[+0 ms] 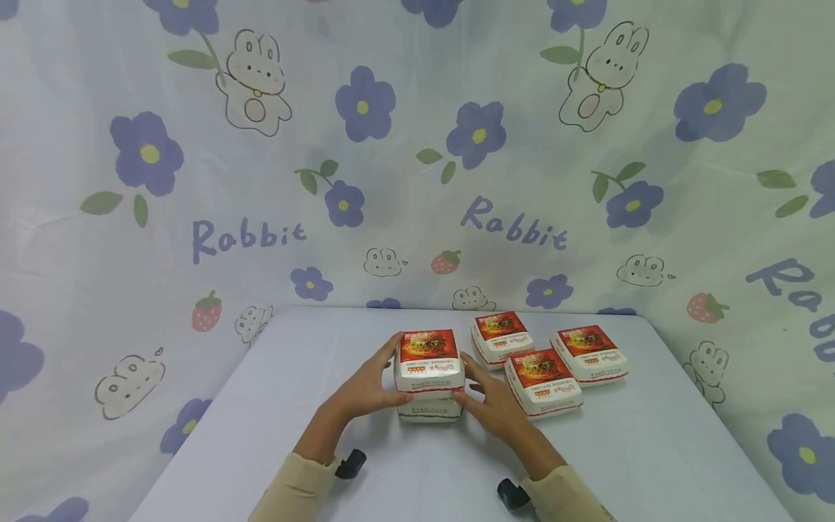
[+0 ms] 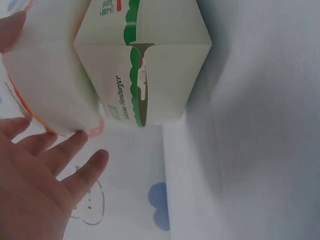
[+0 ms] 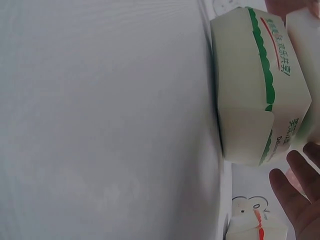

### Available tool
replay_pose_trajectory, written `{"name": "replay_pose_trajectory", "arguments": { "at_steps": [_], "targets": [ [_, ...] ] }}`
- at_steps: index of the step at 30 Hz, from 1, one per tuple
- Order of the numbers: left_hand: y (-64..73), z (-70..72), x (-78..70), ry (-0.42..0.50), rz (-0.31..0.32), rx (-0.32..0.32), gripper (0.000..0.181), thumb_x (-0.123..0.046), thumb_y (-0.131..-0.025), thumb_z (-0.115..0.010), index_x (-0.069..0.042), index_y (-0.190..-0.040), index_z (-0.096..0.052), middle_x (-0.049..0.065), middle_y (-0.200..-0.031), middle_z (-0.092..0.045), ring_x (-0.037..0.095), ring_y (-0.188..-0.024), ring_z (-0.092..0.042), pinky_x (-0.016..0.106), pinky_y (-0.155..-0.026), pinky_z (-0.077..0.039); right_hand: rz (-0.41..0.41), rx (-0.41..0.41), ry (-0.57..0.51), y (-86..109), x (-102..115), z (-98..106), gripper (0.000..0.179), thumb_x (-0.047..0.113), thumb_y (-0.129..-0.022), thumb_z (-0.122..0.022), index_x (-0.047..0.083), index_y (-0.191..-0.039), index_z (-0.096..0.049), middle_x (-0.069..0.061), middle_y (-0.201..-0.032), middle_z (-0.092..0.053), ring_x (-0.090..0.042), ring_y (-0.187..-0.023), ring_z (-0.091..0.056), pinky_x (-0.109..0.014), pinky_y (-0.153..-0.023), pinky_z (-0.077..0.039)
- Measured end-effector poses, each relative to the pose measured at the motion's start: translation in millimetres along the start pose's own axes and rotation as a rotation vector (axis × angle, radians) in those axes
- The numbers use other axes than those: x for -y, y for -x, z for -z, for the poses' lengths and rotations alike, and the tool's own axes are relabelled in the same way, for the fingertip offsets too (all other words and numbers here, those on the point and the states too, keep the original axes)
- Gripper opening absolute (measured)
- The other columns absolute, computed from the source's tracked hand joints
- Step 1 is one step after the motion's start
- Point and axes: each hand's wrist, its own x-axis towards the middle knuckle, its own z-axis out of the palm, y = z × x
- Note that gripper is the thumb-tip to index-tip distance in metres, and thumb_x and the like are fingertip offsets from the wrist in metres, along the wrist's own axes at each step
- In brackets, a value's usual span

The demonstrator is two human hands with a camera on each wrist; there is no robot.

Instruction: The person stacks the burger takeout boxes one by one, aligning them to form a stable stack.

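Observation:
Both hands hold a red-topped hamburger box [image 1: 430,368] between them, right over a green-trimmed hamburger box [image 1: 430,411] on the table. At its left side is my left hand [image 1: 367,386], thumb at the front lower edge and fingers along the side. My right hand [image 1: 494,403] mirrors this on the other side. In the left wrist view, fingertips of the left hand [image 2: 45,170] touch the upper box [image 2: 50,75], next to the green-trimmed box [image 2: 145,65]. The right wrist view catches fingers [image 3: 287,192] near the upper box [image 3: 309,60] and the lower box [image 3: 260,90].
To the right lie three more red-topped boxes: one at the back [image 1: 501,338], one farther right [image 1: 589,354] and one nearer [image 1: 543,383], close to the right hand. A white table [image 1: 261,435] meets a flower-and-rabbit-print curtain [image 1: 404,167] behind and at the sides.

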Motion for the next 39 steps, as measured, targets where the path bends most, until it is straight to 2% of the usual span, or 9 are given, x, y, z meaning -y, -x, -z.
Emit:
{"name": "replay_pose_trajectory", "arguments": {
  "at_steps": [3,12,20,27,39],
  "targets": [
    [-0.1,-2.0,0.1,0.001,-0.001,0.004,0.116,-0.054,-0.068,-0.081,-0.032,-0.157,-0.011,0.001,-0.159,-0.022,0.035,-0.136,-0.036,0.061,-0.104,-0.034,0.003,-0.008,-0.005,1.3,-2.3,0.0,0.078,0.054,-0.088,-0.064,0.039,-0.154,-0.025,-0.005,-0.143,-0.05,-0.031,-0.123,-0.054,-0.05,-0.096,-0.047],
    [-1.2,-2.9,2.2,-0.006,-0.008,0.006,0.117,-0.057,-0.067,-0.081,-0.034,-0.157,-0.009,-0.004,-0.16,-0.018,0.033,-0.137,-0.036,0.06,-0.104,-0.034,0.019,-0.002,-0.009,0.1,-4.1,0.6,0.078,0.056,-0.088,-0.063,0.038,-0.154,-0.025,-0.003,-0.143,-0.051,-0.027,-0.124,-0.053,-0.047,-0.097,-0.047],
    [0.6,-3.8,3.6,-0.016,-0.006,-0.002,0.115,-0.054,-0.068,-0.081,-0.034,-0.157,-0.01,-0.002,-0.159,-0.021,0.033,-0.137,-0.036,0.059,-0.103,-0.036,-0.004,0.016,0.003,-0.9,-4.4,-1.7,0.08,0.056,-0.088,-0.063,0.035,-0.155,-0.024,-0.004,-0.144,-0.05,-0.031,-0.123,-0.054,-0.049,-0.095,-0.048],
    [-0.1,-1.1,4.5,0.001,-0.039,-0.01,0.115,-0.049,-0.07,-0.081,-0.03,-0.157,-0.011,-0.004,-0.159,-0.021,0.029,-0.139,-0.034,0.055,-0.105,-0.037,-0.043,0.034,0.009,-2.5,-2.1,-2.3,0.08,0.06,-0.087,-0.062,0.043,-0.154,-0.021,-0.002,-0.146,-0.048,-0.032,-0.124,-0.053,-0.051,-0.095,-0.048],
    [0.5,-0.9,3.6,-0.001,-0.042,-0.02,0.116,-0.048,-0.069,-0.082,-0.029,-0.158,-0.011,-0.004,-0.159,-0.021,0.027,-0.139,-0.032,0.054,-0.106,-0.036,-0.015,0.025,-0.011,-3.1,-2.2,-2.1,0.078,0.058,-0.087,-0.062,0.046,-0.152,-0.021,-0.001,-0.144,-0.05,-0.028,-0.126,-0.052,-0.048,-0.099,-0.046]
  ]
}}
